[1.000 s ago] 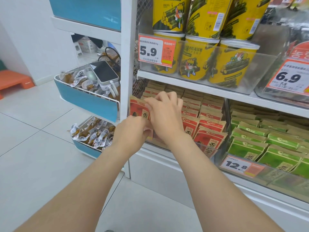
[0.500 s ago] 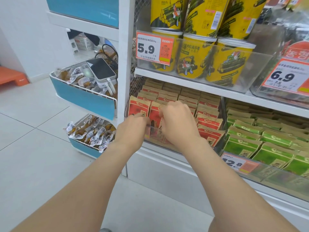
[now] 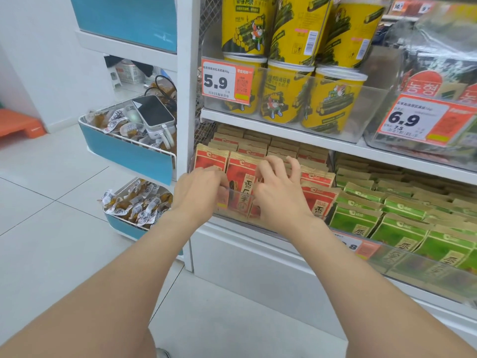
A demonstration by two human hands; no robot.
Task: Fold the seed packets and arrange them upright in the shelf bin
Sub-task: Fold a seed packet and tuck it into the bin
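Note:
Red and tan seed packets (image 3: pixel 317 200) stand in rows inside a clear shelf bin (image 3: pixel 233 214) on the lower shelf. One red packet (image 3: pixel 242 177) stands upright at the bin's front, between my hands. My left hand (image 3: pixel 198 195) pinches its left edge near the bin's front wall. My right hand (image 3: pixel 280 195) holds its right edge with the thumb, the fingers curled over the tops of the packets behind. Another red packet (image 3: pixel 210 157) stands at the far left of the bin.
Green packets (image 3: pixel 402 228) fill the neighbouring bin on the right. Yellow snack tubs (image 3: pixel 284 91) sit on the shelf above, behind a 5.9 price tag (image 3: pixel 227 82). Left of the white post (image 3: pixel 187 99), blue wire baskets (image 3: pixel 124 151) hold small wrapped snacks and a phone (image 3: pixel 153 112).
My right hand has slid right, uncovering the front of the red packet, which now stands upright between both hands. My left hand has stayed at its left edge.

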